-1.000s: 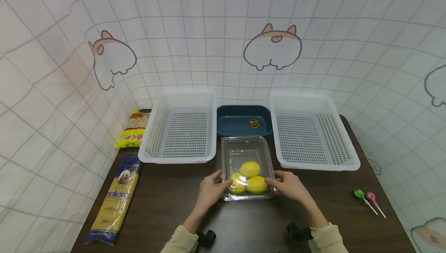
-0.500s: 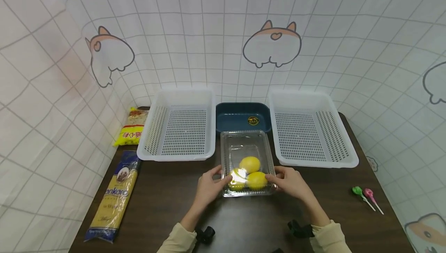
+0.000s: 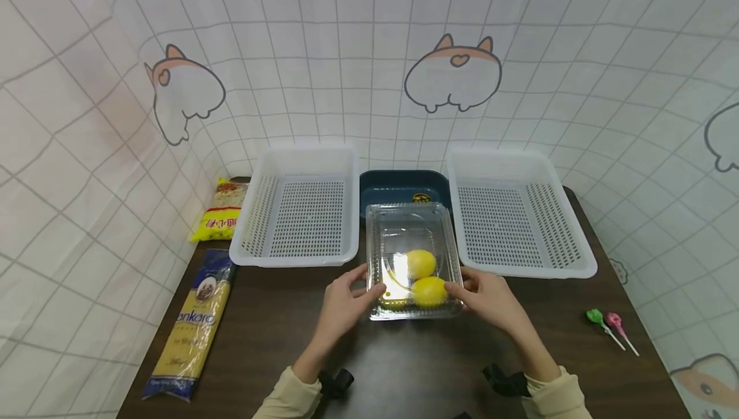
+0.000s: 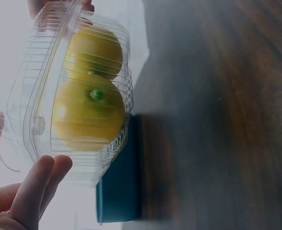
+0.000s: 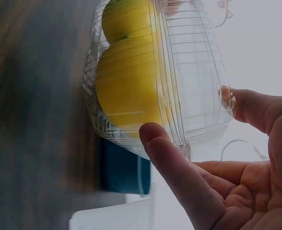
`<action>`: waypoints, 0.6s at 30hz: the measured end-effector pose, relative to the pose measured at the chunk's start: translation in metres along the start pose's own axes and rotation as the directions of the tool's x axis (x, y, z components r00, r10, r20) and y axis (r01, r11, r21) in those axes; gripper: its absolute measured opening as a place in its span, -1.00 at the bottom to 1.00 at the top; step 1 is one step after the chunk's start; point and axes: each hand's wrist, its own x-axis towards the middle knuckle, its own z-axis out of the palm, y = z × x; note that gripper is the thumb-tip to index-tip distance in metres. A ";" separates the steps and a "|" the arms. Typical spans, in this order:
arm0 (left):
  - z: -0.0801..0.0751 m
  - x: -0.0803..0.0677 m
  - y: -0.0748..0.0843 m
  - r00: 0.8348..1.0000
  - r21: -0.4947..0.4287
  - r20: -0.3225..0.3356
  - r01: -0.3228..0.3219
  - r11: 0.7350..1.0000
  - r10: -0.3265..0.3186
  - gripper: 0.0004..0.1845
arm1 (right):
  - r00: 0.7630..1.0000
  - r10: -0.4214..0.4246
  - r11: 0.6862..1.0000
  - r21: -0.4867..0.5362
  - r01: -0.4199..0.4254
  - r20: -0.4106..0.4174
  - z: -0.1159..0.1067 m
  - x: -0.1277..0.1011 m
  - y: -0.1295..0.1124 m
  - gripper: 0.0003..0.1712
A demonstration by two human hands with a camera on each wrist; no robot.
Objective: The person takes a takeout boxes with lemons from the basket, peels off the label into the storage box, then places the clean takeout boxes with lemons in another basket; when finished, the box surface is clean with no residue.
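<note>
Lemons (image 3: 421, 264) lie inside the container (image 3: 404, 220), before the tray (image 3: 389, 189).

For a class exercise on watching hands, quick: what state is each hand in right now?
Left hand: holding the left side of a clear plastic clamshell container with lemons inside.
Right hand: holding that container's right side.

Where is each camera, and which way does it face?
Head: on the head, looking forward and down at the clear box; left hand, right hand and sleeves show.
Left wrist: worn there, facing the box; left fingers show.
Right wrist: worn there, facing the box; right fingers and thumb show.
Both wrist views share the yellow fruits and blue tray.
</note>
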 end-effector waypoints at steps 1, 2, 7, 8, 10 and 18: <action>-0.002 0.000 0.002 1.000 0.002 -0.005 -0.001 1.000 0.001 -0.26 | 1.000 -0.007 1.000 0.002 0.007 -0.003 -0.001 -0.001 -0.002 -0.18; -0.003 0.000 0.004 1.000 0.001 -0.010 0.001 1.000 -0.001 -0.27 | 1.000 -0.011 1.000 0.004 0.011 -0.009 -0.003 -0.001 -0.005 -0.17; -0.014 0.002 0.014 1.000 -0.007 -0.026 0.003 1.000 -0.004 -0.27 | 0.999 -0.031 0.999 -0.016 0.030 -0.039 -0.008 -0.003 -0.018 -0.12; -0.016 0.003 0.016 1.000 -0.012 -0.029 0.001 1.000 -0.002 -0.27 | 0.998 -0.033 0.999 -0.021 0.032 -0.049 -0.009 -0.002 -0.020 -0.12; -0.021 0.005 0.018 0.999 -0.021 -0.038 -0.005 1.000 0.004 -0.26 | 0.997 -0.033 0.999 -0.022 0.032 -0.064 -0.010 0.000 -0.026 -0.11; -0.046 0.019 0.022 0.998 -0.013 -0.057 -0.009 1.000 0.008 -0.27 | 0.992 -0.083 0.996 0.012 0.085 -0.100 -0.007 0.015 -0.044 -0.15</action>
